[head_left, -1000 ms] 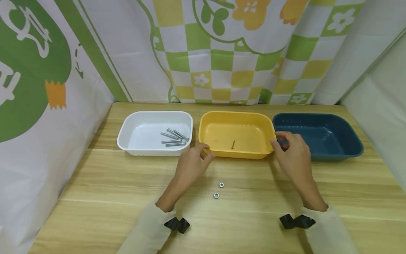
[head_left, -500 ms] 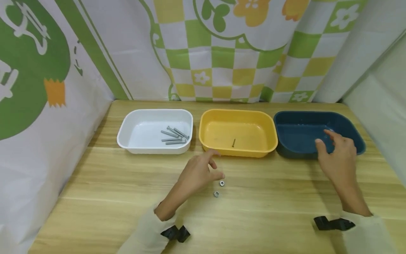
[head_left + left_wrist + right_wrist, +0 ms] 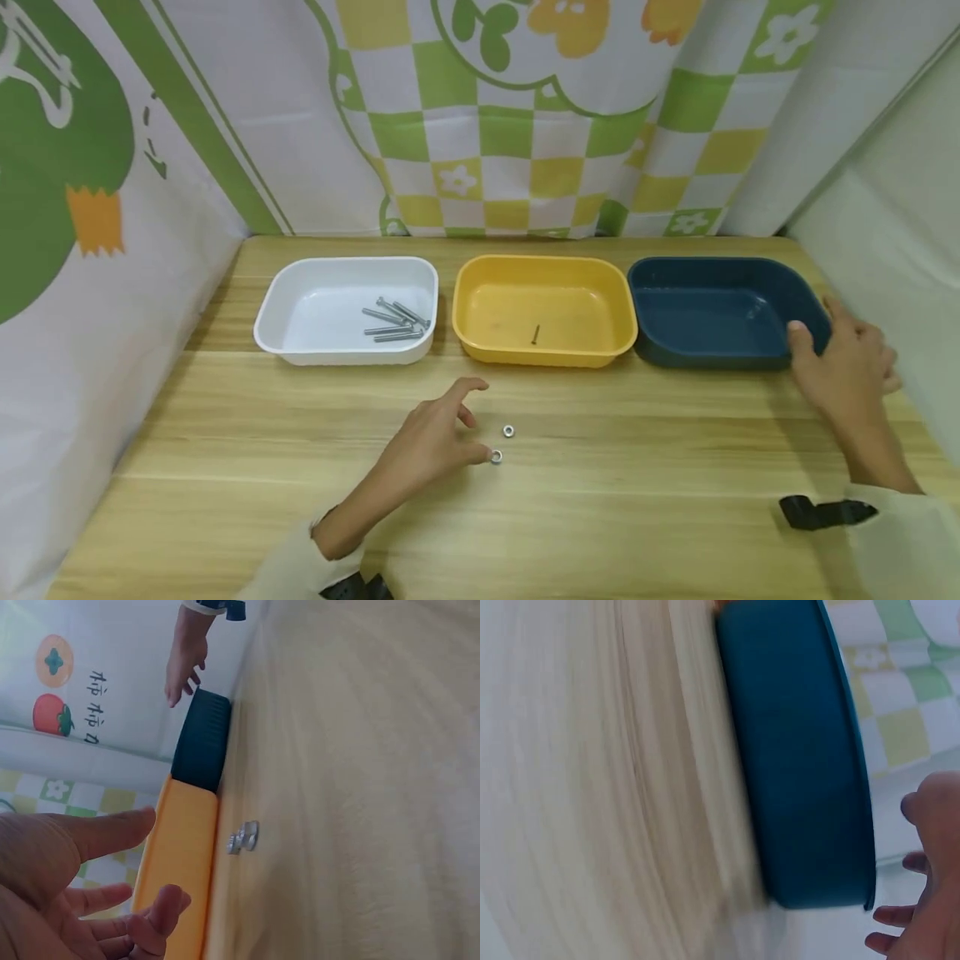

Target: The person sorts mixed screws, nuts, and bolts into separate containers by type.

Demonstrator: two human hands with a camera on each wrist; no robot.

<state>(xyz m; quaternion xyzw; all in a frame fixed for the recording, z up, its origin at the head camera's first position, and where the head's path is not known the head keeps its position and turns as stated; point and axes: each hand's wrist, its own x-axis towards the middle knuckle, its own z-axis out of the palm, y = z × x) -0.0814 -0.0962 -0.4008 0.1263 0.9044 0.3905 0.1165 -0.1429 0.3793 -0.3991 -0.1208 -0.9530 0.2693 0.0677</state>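
My left hand (image 3: pixel 427 442) hovers over the table with thumb and fingers spread apart, holding nothing. Two metal nuts (image 3: pixel 243 837) lie by its thumb; in the head view the thumb tip overlaps the edge of the nearer nut (image 3: pixel 496 457), and whether they touch cannot be told. At the right end of the dark blue tray (image 3: pixel 697 310) is my right hand (image 3: pixel 847 362), its fingers loosely bent beyond the rim. The right wrist view shows a gap between that hand (image 3: pixel 937 855) and the blue wall (image 3: pixel 802 757).
A yellow tray (image 3: pixel 510 310) stands against the blue one and has one small dark screw (image 3: pixel 536 334) in it. Left of it, a white tray (image 3: pixel 315 315) contains several silver bolts (image 3: pixel 396 323). A patterned curtain (image 3: pixel 517 167) hangs behind the table.
My right hand has moved from the yellow tray's right end to the blue tray's far right end. The blue tray now sits straighter. My left hand has left the yellow rim and come down toward the nuts.
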